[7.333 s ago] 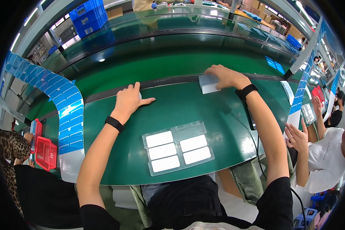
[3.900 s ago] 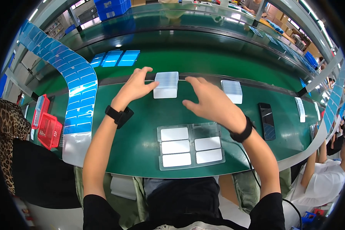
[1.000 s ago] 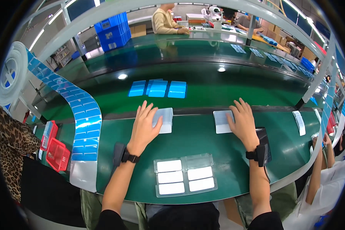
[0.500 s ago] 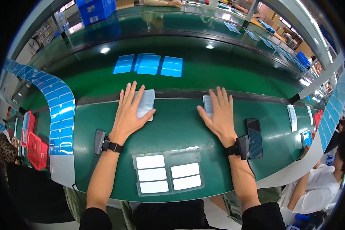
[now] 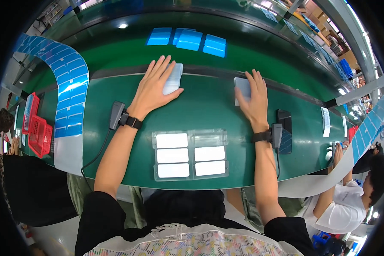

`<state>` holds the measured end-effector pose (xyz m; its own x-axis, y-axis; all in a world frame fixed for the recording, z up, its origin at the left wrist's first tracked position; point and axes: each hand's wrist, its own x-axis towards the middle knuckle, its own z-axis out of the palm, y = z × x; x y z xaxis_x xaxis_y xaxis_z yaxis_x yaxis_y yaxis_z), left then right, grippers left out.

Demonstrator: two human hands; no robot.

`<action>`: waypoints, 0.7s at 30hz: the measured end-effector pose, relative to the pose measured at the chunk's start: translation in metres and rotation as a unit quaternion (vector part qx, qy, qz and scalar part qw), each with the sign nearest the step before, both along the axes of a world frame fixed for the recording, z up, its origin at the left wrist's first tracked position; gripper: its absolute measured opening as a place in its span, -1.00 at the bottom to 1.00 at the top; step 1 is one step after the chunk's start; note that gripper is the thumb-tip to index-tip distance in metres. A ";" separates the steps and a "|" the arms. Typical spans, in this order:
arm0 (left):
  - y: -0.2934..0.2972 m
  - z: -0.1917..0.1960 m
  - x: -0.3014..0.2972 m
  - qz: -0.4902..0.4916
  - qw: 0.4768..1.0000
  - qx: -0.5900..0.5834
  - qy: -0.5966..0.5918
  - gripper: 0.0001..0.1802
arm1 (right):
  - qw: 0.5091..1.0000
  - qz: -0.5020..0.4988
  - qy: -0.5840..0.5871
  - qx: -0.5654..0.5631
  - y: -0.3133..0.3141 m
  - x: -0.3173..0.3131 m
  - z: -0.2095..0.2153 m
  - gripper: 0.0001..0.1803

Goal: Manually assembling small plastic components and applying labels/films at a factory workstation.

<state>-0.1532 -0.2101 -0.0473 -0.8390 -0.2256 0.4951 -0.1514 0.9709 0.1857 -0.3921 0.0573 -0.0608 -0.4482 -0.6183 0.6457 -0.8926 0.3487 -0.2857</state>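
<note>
A green worktable (image 5: 115, 166) curves before me, and a broad strip of blue-patterned film (image 5: 70, 81) hangs down onto its left end. A clear plastic tray (image 5: 192, 147) lies near the front edge. Beyond it, the left hand (image 5: 155, 87) lies spread wide, fingers long, over the left side of the left stack of pale sheets (image 5: 173, 81). The right hand (image 5: 256, 100), also open, thumb apart, partly covers the right stack (image 5: 242, 87). A dark phone (image 5: 284, 119) rests beside the right wrist. Five white cards (image 5: 173, 155) sit in the tray, three left, two right.
</note>
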 end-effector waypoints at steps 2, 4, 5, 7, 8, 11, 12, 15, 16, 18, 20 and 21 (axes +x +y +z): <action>0.002 -0.002 -0.003 -0.009 1.000 -0.002 0.006 -0.03 | 1.000 0.020 0.005 0.005 0.002 0.004 0.000 -0.34; 0.004 -0.004 -0.004 -0.013 1.000 -0.003 0.010 -0.03 | 0.999 0.043 -0.009 0.015 0.003 0.009 -0.002 -0.34; 0.005 -0.005 -0.004 -0.016 1.000 -0.015 0.005 -0.03 | 0.999 0.049 -0.013 0.018 0.003 0.009 -0.004 -0.34; 0.007 -0.010 -0.008 -0.011 1.000 -0.021 -0.010 -0.03 | 0.998 0.033 0.024 0.048 0.004 0.007 -0.012 -0.34; 0.007 -0.008 -0.007 -0.004 0.999 -0.038 -0.004 -0.04 | 0.998 0.024 0.023 0.053 0.003 0.007 -0.014 -0.33; 0.006 -0.016 -0.010 -0.002 0.999 -0.054 0.004 -0.06 | 0.997 0.005 0.032 0.076 0.010 -0.003 -0.014 -0.30; 0.004 -0.017 -0.011 0.000 0.998 -0.058 0.005 -0.07 | 0.996 0.007 0.030 0.080 0.008 -0.001 -0.013 -0.30; 0.000 -0.017 -0.012 0.005 0.997 -0.073 0.004 -0.09 | 0.995 0.004 0.030 0.092 0.006 -0.003 -0.017 -0.30; 0.000 -0.014 -0.009 0.008 0.997 -0.080 0.002 -0.09 | 0.995 0.009 0.035 0.089 0.003 -0.001 -0.015 -0.31; -0.003 -0.012 -0.007 -0.001 0.994 -0.112 -0.002 -0.10 | 0.996 0.012 0.049 0.076 -0.001 0.000 -0.015 -0.31; 0.002 -0.006 -0.009 -0.003 0.995 -0.094 -0.031 -0.09 | 0.995 0.007 0.049 0.081 0.002 -0.002 -0.017 -0.31; 0.005 -0.005 -0.009 -0.002 0.995 -0.079 -0.053 -0.08 | 0.995 0.004 0.057 0.084 0.003 -0.003 -0.017 -0.30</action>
